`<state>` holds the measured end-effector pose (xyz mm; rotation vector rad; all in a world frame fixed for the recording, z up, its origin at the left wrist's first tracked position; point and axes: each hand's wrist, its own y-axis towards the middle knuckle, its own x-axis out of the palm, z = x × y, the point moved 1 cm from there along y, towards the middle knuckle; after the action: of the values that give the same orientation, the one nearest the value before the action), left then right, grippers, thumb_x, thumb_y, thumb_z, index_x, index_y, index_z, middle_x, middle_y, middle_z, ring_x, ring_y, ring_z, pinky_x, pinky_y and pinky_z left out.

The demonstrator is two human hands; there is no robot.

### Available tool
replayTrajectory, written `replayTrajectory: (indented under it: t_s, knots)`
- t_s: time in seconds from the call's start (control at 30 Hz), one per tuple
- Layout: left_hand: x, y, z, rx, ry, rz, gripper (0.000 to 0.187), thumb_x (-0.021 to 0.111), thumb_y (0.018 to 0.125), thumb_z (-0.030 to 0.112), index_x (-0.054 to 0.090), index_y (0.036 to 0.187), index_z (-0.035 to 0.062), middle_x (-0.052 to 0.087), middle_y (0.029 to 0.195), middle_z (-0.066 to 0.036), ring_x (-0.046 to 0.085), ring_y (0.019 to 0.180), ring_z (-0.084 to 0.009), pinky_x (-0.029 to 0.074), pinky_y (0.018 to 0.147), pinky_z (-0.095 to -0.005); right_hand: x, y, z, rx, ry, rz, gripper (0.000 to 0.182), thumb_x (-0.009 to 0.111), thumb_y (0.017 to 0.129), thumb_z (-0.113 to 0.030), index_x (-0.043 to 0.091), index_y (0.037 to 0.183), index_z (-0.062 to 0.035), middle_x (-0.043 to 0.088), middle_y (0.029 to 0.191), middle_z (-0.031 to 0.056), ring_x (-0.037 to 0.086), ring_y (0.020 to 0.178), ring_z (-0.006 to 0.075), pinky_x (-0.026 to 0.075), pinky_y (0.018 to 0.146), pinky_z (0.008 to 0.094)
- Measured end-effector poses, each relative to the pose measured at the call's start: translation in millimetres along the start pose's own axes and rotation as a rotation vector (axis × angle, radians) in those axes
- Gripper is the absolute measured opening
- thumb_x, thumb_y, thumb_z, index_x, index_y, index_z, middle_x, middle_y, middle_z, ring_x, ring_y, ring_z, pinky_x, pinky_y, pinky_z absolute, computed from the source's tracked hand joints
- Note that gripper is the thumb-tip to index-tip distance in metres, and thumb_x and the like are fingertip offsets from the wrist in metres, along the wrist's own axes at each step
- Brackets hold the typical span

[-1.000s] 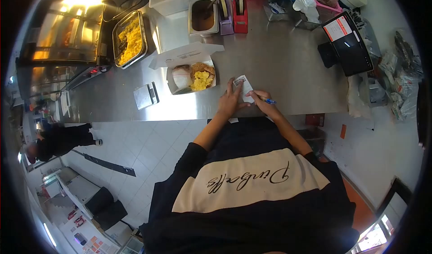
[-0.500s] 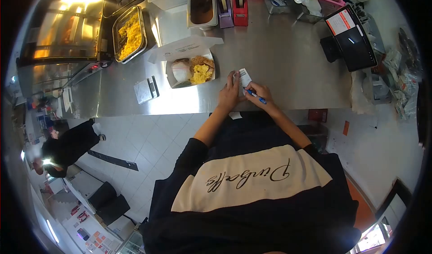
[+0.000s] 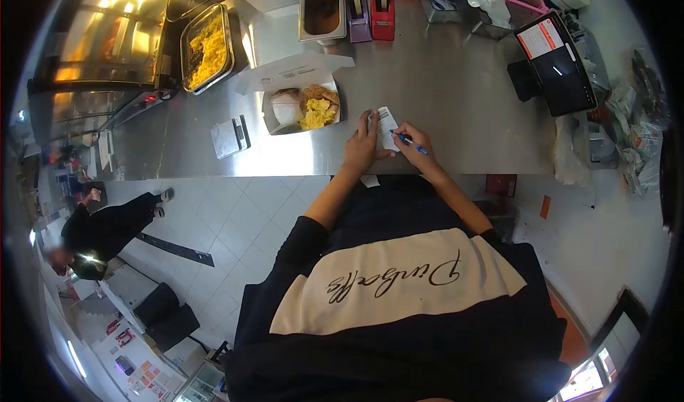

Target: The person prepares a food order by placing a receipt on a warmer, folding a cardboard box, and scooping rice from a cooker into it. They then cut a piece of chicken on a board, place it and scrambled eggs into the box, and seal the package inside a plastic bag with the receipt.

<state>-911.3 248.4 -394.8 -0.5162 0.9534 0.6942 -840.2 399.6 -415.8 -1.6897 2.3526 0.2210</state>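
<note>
Blue pen [image 3: 400, 137] pinched in right-hand grip [image 3: 416, 140], white slip [image 3: 385, 120] beneath its tip, left hand [image 3: 362, 147] flat, seemingly touching slip's edge

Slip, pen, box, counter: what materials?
Slip: likely paper; matte white, dark print.
Pen: probably plastic, judging by its blue body; finish too small to tell.
Box: seems card, thin printed lid; coating unclear.
Counter: looks like brushed stainless steel; grey with soft, blurred glare.
</note>
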Motion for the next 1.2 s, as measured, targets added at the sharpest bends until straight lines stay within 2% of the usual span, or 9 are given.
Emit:
replayTrajectory:
  t_s: [0.4,0.5,0.6,0.7,0.8,0.93,1.03,1.13,1.2]
  knots:
    - [0,3,2,-0.04,0.041,-0.029,0.115,0.078,0.051,0.052,0.022,0.14,0.0051,0.028,0.139,-0.013,0.059,0.1,-0.0324,0.053,0.076,-0.0394,-13,-2,-1,0.061,-0.033,-0.086,0.008,0.064,0.077,-0.006,0.057,0.08,-0.0026,0.062,0.069,0.007,0.059,0.065,0.0097,0.045,0.058,0.0259]
    - [-1,4,1,-0.039,0.039,-0.047,0.115,0.079,0.051,0.052,0.023,0.139,0.0044,0.029,0.139,-0.013,0.059,0.1,-0.0321,0.053,0.076,-0.0393,-18,-2,19,0.226,0.026,-0.446,0.011,0.064,0.081,-0.006,0.055,0.081,-0.0018,0.059,0.067,0.0032,0.056,0.063,0.0053,0.044,0.056,0.023]
    - [4,4,-3,0.002,0.001,0.014,0.115,0.078,0.052,0.053,0.022,0.141,0.0067,0.03,0.137,-0.013,0.055,0.106,-0.0331,0.054,0.074,-0.0397,-23,17,-10,-0.001,-0.042,-0.127,0.017,0.064,0.077,-0.003,0.059,0.094,-0.0042,0.062,0.077,0.0052,0.06,0.071,0.0111,0.046,0.061,0.0259]
    - [2,2,0,-0.008,-0.017,-0.003,0.116,0.08,0.05,0.049,0.022,0.139,0.0025,0.029,0.138,-0.014,0.058,0.103,-0.0321,0.053,0.079,-0.0393,-28,36,-36,-0.385,-0.464,-0.116,0.035,0.061,0.076,-0.005,0.059,0.11,-0.0088,0.061,0.103,0.0075,0.058,0.089,0.0198,0.048,0.078,0.033]
    - [3,1,-3,0.007,-0.061,0.001,0.115,0.079,0.052,0.051,0.022,0.14,0.0042,0.03,0.136,-0.016,0.054,0.107,-0.0344,0.053,0.077,-0.0394,-16,45,-19,-0.577,-0.878,-0.385,0.048,0.057,0.076,-0.007,0.052,0.123,-0.0116,0.051,0.122,0.0056,0.052,0.104,0.027,0.044,0.087,0.0389]
    - [-4,-9,-4,0.1,-0.064,0.079,0.107,0.078,0.059,0.047,0.023,0.138,0.001,0.031,0.133,-0.02,0.053,0.106,-0.0351,0.052,0.078,-0.0353,-4,65,-26,-0.599,-0.753,-0.248,0.053,0.061,0.077,-0.011,0.047,0.128,-0.0127,0.046,0.125,0.0073,0.05,0.108,0.029,0.042,0.089,0.0407]
    - [16,-22,-19,-0.226,-0.696,0.155,0.086,0.075,0.072,0.038,0.027,0.131,-0.0023,0.039,0.124,-0.02,0.061,0.09,-0.028,0.052,0.073,-0.0339,15,99,-83,-0.539,-0.532,-0.011,0.056,0.064,0.077,-0.01,0.046,0.13,-0.0123,0.048,0.122,0.0113,0.05,0.109,0.0301,0.042,0.09,0.04]
    - [15,-44,-41,-0.848,-1.459,0.51,0.057,0.062,0.086,0.03,0.032,0.123,-0.0023,0.043,0.115,-0.017,0.059,0.079,-0.0217,0.051,0.068,-0.0308,39,136,-128,-0.501,-0.38,0.058,0.054,0.065,0.077,-0.009,0.047,0.128,-0.0125,0.054,0.114,0.0126,0.054,0.103,0.0306,0.044,0.087,0.0394]
    - [-8,-51,-51,-0.82,-1.323,0.746,0.047,0.057,0.09,0.028,0.035,0.119,-0.0009,0.042,0.113,-0.015,0.057,0.08,-0.02,0.05,0.067,-0.0292,53,152,-131,-0.342,-0.337,-0.078,0.051,0.064,0.078,-0.008,0.05,0.126,-0.0118,0.058,0.107,0.0128,0.057,0.097,0.031,0.046,0.084,0.0387]
